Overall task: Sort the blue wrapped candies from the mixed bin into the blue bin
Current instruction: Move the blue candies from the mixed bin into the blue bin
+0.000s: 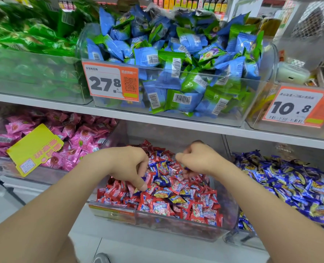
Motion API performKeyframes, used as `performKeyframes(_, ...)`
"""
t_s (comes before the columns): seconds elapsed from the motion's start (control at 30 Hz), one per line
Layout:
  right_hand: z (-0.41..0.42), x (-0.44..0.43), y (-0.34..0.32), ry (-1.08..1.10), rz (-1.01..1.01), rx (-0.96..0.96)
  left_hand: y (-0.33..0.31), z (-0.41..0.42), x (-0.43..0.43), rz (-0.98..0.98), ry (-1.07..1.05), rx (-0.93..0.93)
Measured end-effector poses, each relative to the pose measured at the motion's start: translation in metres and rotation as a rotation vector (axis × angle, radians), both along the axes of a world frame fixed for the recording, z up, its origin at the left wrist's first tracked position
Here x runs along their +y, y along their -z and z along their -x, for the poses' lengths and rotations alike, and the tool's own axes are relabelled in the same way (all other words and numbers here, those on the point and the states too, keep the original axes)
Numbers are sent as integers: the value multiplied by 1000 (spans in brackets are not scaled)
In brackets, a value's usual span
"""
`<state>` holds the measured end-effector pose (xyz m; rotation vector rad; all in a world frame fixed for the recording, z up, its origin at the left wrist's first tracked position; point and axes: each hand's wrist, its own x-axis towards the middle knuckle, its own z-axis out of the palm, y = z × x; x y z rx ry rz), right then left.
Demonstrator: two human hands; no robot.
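Down in front of you, in the clear plastic mixed bin [185, 229], small shiny blue wrapped candies [158, 166] with yellow print lie scattered among red wrapped candies [161, 207], between and under your hands. Your left hand [127, 166] digs thumb-down into the heap, fingers curled; your right hand [197, 158] hovers curled over it. Whether either grips a candy, I cannot tell. Just right stands the clear bin of blue candies [246, 240]
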<state>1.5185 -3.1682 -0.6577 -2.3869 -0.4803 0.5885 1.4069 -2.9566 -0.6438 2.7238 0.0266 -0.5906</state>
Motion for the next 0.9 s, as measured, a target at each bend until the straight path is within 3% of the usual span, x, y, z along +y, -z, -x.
performKeyframes(0.2,-19,18,14,-99,151,-210,4,-3,8,119,-15,-31)
performKeyframes(0.47,-24,42,32,-207,352,-160,0,3,9,95,-20,82)
performKeyframes(0.9,-28,49,44,-205,268,-171,4,-4,3,125,-70,-65)
